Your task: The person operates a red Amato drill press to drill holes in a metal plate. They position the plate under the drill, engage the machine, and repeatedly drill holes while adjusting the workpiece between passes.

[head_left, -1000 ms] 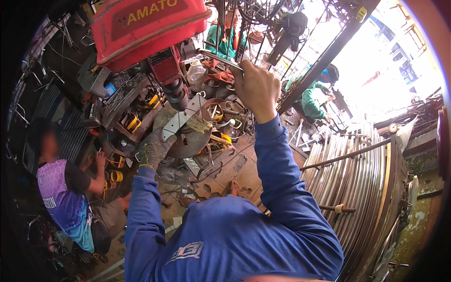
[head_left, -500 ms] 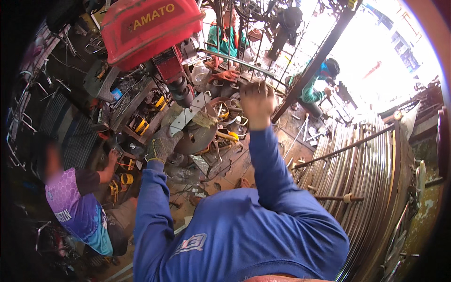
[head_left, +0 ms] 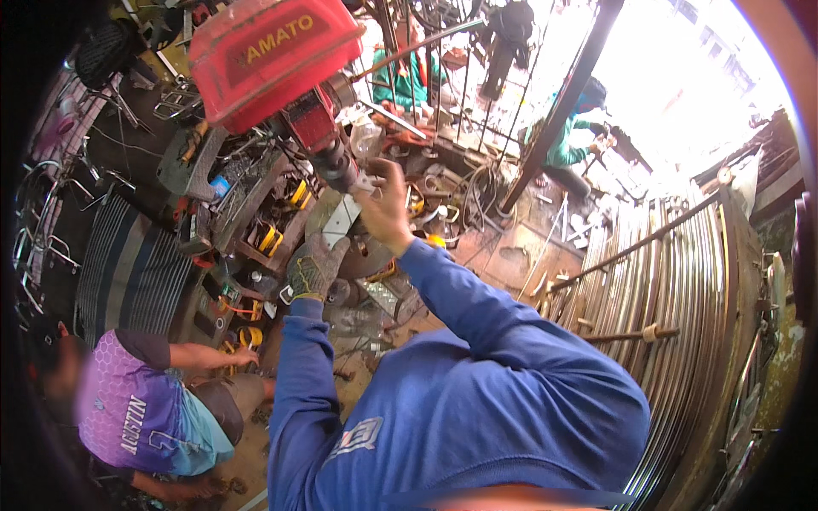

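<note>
A flat, pale metal plate [head_left: 342, 217] with small holes lies slanted beneath the chuck [head_left: 339, 170] of a red drill press [head_left: 277, 60]. My left hand [head_left: 313, 266], in a grey work glove, grips the plate's lower end. My bare right hand [head_left: 388, 209] is at the plate's upper end, just right of the chuck, with its fingers stretched upward and its thumb apart. Whether its fingertips touch the plate is hard to make out. Under the plate, the round drill table [head_left: 366, 258] is partly covered by my hands.
A person in a purple and blue shirt [head_left: 158, 409] works low at left. Beyond the press, people in green sit near a metal post [head_left: 558, 111]. Long metal tubes [head_left: 648, 281] are stacked at right. Tools and yellow-black parts crowd a wooden rack [head_left: 256, 213].
My right hand has moved left and down, toward the chuck and plate. The press's long feed lever has swung upward. My left hand keeps hold of the plate.
</note>
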Demonstrator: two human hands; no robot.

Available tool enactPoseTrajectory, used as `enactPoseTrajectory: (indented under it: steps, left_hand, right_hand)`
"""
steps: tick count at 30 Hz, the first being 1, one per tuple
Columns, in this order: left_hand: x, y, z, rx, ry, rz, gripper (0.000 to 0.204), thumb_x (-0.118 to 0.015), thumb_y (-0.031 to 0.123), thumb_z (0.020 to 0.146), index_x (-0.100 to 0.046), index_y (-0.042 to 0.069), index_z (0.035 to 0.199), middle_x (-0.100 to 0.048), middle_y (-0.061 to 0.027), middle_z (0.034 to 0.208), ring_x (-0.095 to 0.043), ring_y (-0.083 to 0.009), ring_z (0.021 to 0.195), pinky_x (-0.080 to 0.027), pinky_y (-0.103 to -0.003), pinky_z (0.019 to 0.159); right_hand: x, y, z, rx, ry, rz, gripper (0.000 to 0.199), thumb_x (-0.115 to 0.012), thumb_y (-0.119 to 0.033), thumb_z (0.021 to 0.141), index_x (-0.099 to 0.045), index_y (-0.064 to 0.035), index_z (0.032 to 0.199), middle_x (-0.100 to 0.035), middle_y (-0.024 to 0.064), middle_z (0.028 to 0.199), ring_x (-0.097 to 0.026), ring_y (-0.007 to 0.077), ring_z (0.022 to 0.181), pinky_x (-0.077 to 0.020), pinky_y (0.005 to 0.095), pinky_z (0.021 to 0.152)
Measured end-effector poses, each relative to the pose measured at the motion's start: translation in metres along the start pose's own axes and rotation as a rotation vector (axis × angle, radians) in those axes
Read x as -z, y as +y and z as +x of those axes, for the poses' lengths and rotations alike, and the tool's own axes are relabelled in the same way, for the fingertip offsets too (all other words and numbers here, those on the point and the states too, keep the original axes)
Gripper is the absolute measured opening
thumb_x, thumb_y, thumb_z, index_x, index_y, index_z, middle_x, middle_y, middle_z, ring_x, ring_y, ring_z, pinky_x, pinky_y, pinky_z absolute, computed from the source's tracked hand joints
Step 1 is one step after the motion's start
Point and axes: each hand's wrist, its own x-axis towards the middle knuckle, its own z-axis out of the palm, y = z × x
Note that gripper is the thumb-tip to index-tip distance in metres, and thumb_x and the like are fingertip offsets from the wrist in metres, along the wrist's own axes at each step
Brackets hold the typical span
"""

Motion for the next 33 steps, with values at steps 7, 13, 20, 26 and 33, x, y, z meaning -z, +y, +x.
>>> enactPoseTrajectory:
  steps: [7,13,20,26,33]
  left_hand:
    - [-0.007,0.006,-0.009,-0.104,0.172,0.149,0.069,-0.067,0.063,0.09,-0.062,0.002,0.122,-0.072,-0.0269,0.104,-0.071,-0.0433,0.095,-0.056,-0.052,0.079]
    - [0.021,0.003,0.009,-0.04,-0.07,0.014,0.068,-0.073,0.054,0.088,-0.062,0.005,0.134,-0.072,-0.0244,0.11,-0.07,-0.0417,0.1,-0.054,-0.049,0.086]
    - [0.013,-0.012,0.019,-0.063,-0.105,-0.043,0.071,-0.075,0.06,0.084,-0.067,0.008,0.132,-0.074,-0.0225,0.105,-0.071,-0.0404,0.099,-0.055,-0.05,0.084]
    - [0.004,-0.018,0.02,-0.065,-0.12,0.001,0.072,-0.075,0.058,0.085,-0.064,0.008,0.134,-0.073,-0.0231,0.106,-0.072,-0.04,0.098,-0.056,-0.049,0.086]
    - [0.01,-0.012,0.011,0.014,-0.188,-0.056,0.075,-0.074,0.058,0.085,-0.061,0.005,0.137,-0.072,-0.0249,0.113,-0.072,-0.0424,0.097,-0.057,-0.05,0.086]
  right_hand:
    - [-0.081,0.04,-0.005,-0.078,0.053,-0.141,0.063,-0.087,-0.018,0.067,-0.062,-0.0026,0.124,-0.069,0.0167,0.112,-0.068,0.0353,0.105,-0.0518,0.0432,0.097]
    - [-0.047,0.056,0.045,-0.082,-0.512,0.012,0.055,-0.092,-0.014,0.058,-0.067,-0.0043,0.107,-0.072,0.0046,0.09,-0.067,0.0181,0.079,-0.0554,0.0346,0.076]
    - [-0.027,0.045,0.03,0.095,-0.489,-0.545,0.074,-0.087,-0.03,0.067,-0.058,-0.0013,0.129,-0.07,0.0202,0.107,-0.068,0.0392,0.107,-0.054,0.0456,0.094]
    - [0.048,-0.047,0.035,0.079,-0.614,-0.462,0.061,-0.077,-0.021,0.08,-0.061,-0.0057,0.137,-0.066,0.0225,0.121,-0.065,0.0375,0.116,-0.0526,0.0432,0.1]
    - [0.14,-0.158,0.166,0.99,-0.126,-0.482,0.024,-0.066,-0.005,0.094,-0.07,-0.0048,0.117,-0.071,0.0054,0.086,-0.063,0.0116,0.073,-0.0513,0.0315,0.067]
